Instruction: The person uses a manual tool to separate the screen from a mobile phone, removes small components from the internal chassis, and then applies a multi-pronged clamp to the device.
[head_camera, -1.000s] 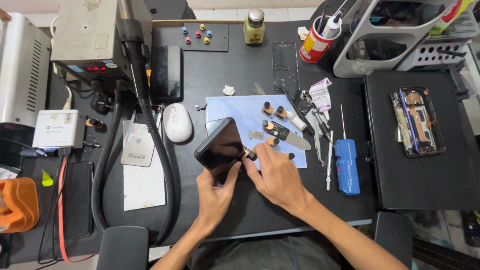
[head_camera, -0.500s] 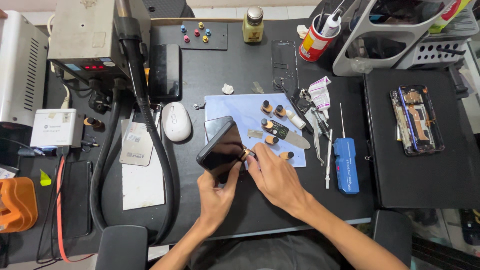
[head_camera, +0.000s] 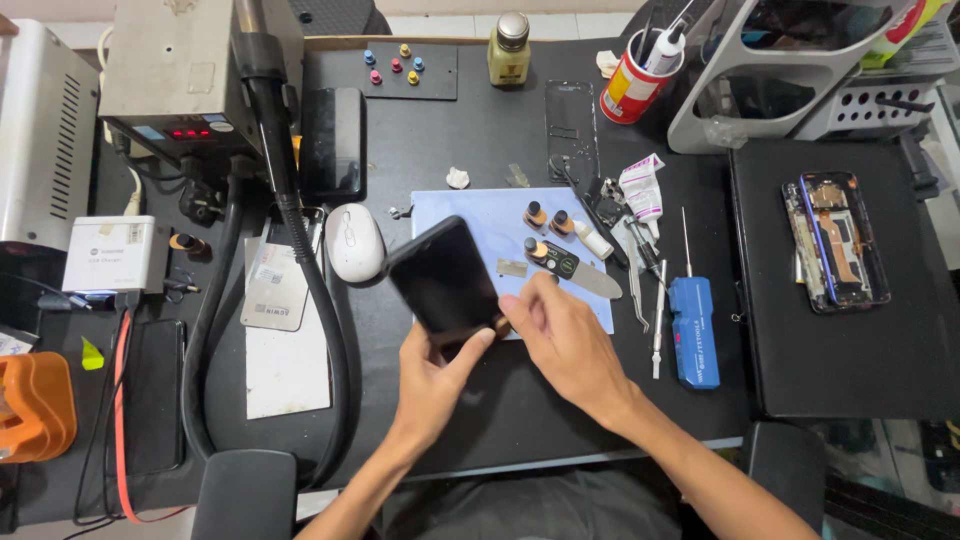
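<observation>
I am watching the left hand (head_camera: 425, 385) holding the glossy black slab of a smartphone (head_camera: 445, 283) tilted up off the pale blue rectangular work mat (head_camera: 480, 215), its grip closed with the thumb pressed along the phone's lower edge, while the right hand (head_camera: 568, 342) is pinching its fingertips closed on something small and brownish at the phone's lower right corner (I cannot tell what it is, it is too small and half hidden). The phone is hovering over the near left part of the mat, near the white computer mouse (head_camera: 355, 243). My worry is that the phone is resting on little more than a thumb and a few fingers, so a hard push from the right hand at that corner could be twisting it out of the hold and dropping it onto the black worktop (head_camera: 480, 130); a slip could also be scratching the glass or sending the hand into the small brown-capped bottles (head_camera: 548, 222) and the grey metal blade-shaped pry tool (head_camera: 580, 275) lying just beyond. The blue handheld screwdriver (head_camera: 693, 331) and the slim metal tweezers (head_camera: 636, 275) are sitting close to the right wrist and could be getting swept aside. Compared with half a second ago, the phone is looking slightly more turned and the left thumb is reaching further up along its edge, while the right hand is staying at the same corner.
</observation>
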